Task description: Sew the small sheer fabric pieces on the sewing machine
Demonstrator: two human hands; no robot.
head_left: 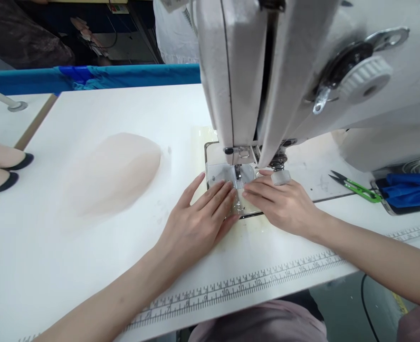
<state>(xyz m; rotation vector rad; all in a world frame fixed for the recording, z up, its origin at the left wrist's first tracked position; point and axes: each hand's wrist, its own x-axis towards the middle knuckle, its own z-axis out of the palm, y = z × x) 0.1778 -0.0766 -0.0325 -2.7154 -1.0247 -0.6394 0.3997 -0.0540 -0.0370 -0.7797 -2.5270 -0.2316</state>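
Left hand (197, 221) lies flat, fingers spread, right hand (288, 204) palm-down, fingers extended, near the presser foot (237, 173) above the needle plate (217, 154); a printed ruler (243, 287) (10 and 12 legible) edges the table (142, 111).

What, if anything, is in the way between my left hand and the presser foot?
Nothing visible is. Your left hand lies with its fingertips close to the presser foot; your right hand is off to the right, not between them.
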